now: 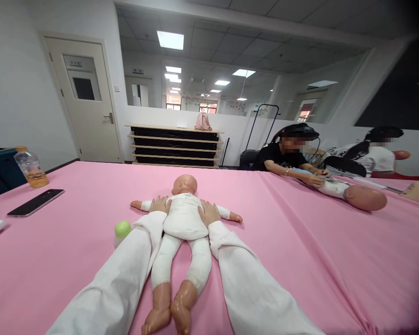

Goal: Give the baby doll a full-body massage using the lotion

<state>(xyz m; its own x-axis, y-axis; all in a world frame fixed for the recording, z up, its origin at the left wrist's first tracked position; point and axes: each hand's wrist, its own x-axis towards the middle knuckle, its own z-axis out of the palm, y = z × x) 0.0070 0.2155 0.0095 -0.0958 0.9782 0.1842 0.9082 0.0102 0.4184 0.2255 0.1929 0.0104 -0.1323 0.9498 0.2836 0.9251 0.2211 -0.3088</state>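
A baby doll (185, 216) with a white cloth body lies stretched out on the pink cloth, head away from me and bare feet close to me. Its head is turned toward the left and its arms are spread to both sides. My left hand (160, 204) rests at the doll's left-side shoulder and upper arm, fingers extended. On the opposite side, my right hand (209, 213) lies against the doll's upper body and arm, fingers apart. Beside my left sleeve stands a small container with a green lid (122, 228), its lower part partly covered by the sleeve.
A phone (37, 203) and a bottle of amber liquid (31, 167) are at the left of the pink-covered table (272, 242). On the right, a seated person (288, 151) handles another doll (365, 197). A second person (373, 153) sits farther right.
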